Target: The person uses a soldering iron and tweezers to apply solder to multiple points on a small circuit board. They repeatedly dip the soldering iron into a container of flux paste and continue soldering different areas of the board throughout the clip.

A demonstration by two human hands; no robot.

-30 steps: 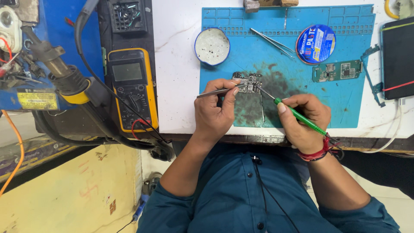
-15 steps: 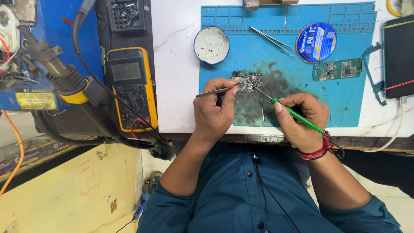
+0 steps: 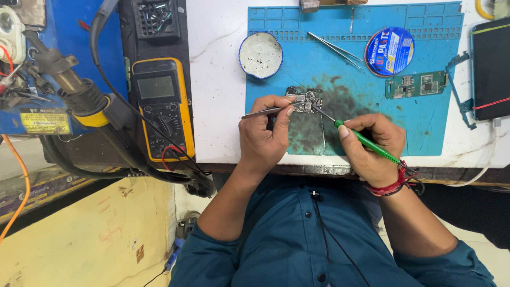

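A small dark circuit board (image 3: 305,99) lies on the blue work mat (image 3: 425,127). My left hand (image 3: 264,137) pinches metal tweezers (image 3: 268,111) whose tips reach the board from the left. A thin green-handled tool (image 3: 365,141) is held like a pen in my right hand (image 3: 372,146), and its metal tip touches the board's right side. Both hands rest on the mat near the table's front edge.
On the mat lie a round white tin (image 3: 261,55), spare tweezers (image 3: 334,49), a round blue tin (image 3: 389,51) and a green circuit board (image 3: 415,85). A yellow multimeter (image 3: 159,106) sits left of the mat. A hot-air gun (image 3: 69,87) lies at far left. A dark device (image 3: 491,69) lies at right.
The tip of the green-handled tool has shifted slightly on the board. Both hands stay in about the same place.
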